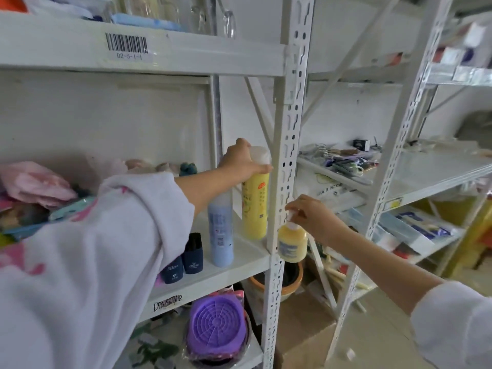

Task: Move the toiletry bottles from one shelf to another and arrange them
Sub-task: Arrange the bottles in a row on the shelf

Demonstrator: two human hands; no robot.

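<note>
A tall yellow bottle (255,206) with a clear cap stands at the right end of the white shelf (247,255). My left hand (241,162) grips its top. Beside it to the left stands a tall blue bottle (220,235), partly behind my forearm. Two small dark navy bottles (193,255) stand nearer the shelf's front edge. My right hand (310,215) holds a small yellow pump bottle (291,243) by its pump head, in the air just right of the perforated upright post (286,182).
Folded pink cloth (37,182) lies at the shelf's left. Below sit a purple round lid (217,326) and an orange-rimmed pot (288,283). A second rack (436,169) to the right carries small clutter and boxes. A cardboard box (303,339) lies on the floor.
</note>
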